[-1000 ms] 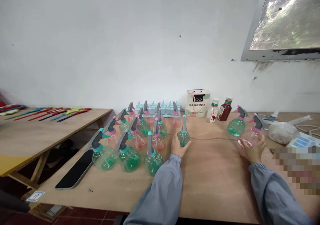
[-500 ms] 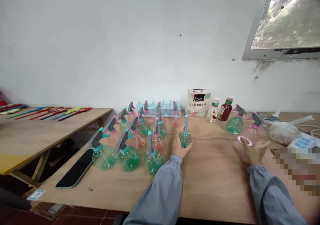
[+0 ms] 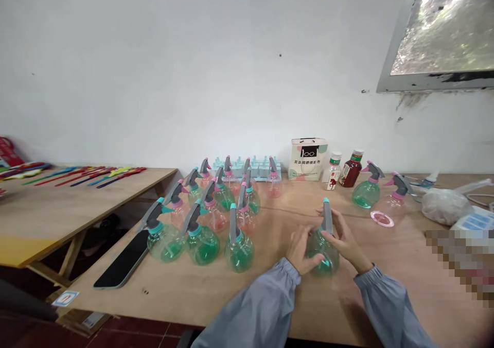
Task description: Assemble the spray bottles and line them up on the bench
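Note:
Between my hands stands a green spray bottle (image 3: 322,258) with a grey trigger head and a teal nozzle. Its round body is held on the left side by my left hand (image 3: 301,250), fingers curved about it. My right hand (image 3: 347,240) is closed around the grey trigger head from the right, thumb across its front. To the left, several green and pink spray bottles (image 3: 203,246) stand in a cluster. A green spray bottle (image 3: 366,193) and a clear pink spray bottle (image 3: 395,204) are at the right, with a pale pink ring (image 3: 382,219) at the latter's front.
A black phone (image 3: 122,260) lies left of the cluster. At the back are teal moulds (image 3: 262,170), a paper bag (image 3: 307,160) and two drink bottles (image 3: 352,169). A plastic bag (image 3: 442,206) lies far right. Colourful strips (image 3: 119,175) lie on another table.
The green spray bottle has moved right and nearer with my left hand. My right hand has come from beside the pink ring to the bottle's trigger head.

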A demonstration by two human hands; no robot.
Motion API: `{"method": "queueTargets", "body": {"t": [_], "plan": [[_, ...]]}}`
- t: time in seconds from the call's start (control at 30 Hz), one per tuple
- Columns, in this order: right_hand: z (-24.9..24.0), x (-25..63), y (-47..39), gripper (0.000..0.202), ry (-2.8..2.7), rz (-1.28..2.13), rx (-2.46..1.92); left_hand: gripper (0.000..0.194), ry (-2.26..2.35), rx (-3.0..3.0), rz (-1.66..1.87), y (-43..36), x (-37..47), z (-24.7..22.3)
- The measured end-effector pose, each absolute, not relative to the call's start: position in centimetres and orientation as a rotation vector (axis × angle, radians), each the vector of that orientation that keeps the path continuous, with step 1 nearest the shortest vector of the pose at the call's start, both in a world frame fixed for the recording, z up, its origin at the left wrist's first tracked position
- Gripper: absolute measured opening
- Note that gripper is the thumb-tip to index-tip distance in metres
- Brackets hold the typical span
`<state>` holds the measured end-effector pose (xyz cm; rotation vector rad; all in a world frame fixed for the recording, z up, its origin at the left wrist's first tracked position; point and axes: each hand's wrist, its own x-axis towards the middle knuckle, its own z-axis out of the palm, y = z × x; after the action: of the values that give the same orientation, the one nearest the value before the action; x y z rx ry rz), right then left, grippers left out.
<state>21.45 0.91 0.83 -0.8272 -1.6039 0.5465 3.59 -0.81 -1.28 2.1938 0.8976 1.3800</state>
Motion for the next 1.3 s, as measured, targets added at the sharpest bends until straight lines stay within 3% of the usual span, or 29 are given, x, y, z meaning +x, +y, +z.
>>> {"method": "queueTargets", "body": {"t": [0.07,0.17,0.33,0.67,0.83,1.03,1.3], "plan": [[0.9,21.8,1.3,0.055,-1.525,0.623,-0.788,0.055,0.925,1.995,1.667,1.0,3.5,-0.2],[0.5,23.0,1.7,0.051,-1.389,0.717,-0.773,0.039,1.385,1.607,1.884,5.3,4.2,2.9],[0.0,24.4,2.0,0.052,-1.166,0.962,-0.753,0.046,1.902,1.233,1.601,12.5,4.9,7.4],[1.1,21.3,1.2,0.05,-0.901,1.364,-0.631,0.045,1.856,1.593,1.305,17.4,2.2,9.0],[0.8,20.6,0.8,0.043,-0.949,1.413,-0.631,0.049,1.926,1.732,1.376,14.1,3.0,7.4],[2.2,19.2,0.2,0.052,-1.113,1.285,-0.634,0.032,1.87,2.063,1.632,7.6,3.9,2.3],[5.7,14.4,-1.4,0.052,-1.111,1.314,-0.504,0.03,1.692,2.481,1.491,4.1,0.2,0.1]]}}
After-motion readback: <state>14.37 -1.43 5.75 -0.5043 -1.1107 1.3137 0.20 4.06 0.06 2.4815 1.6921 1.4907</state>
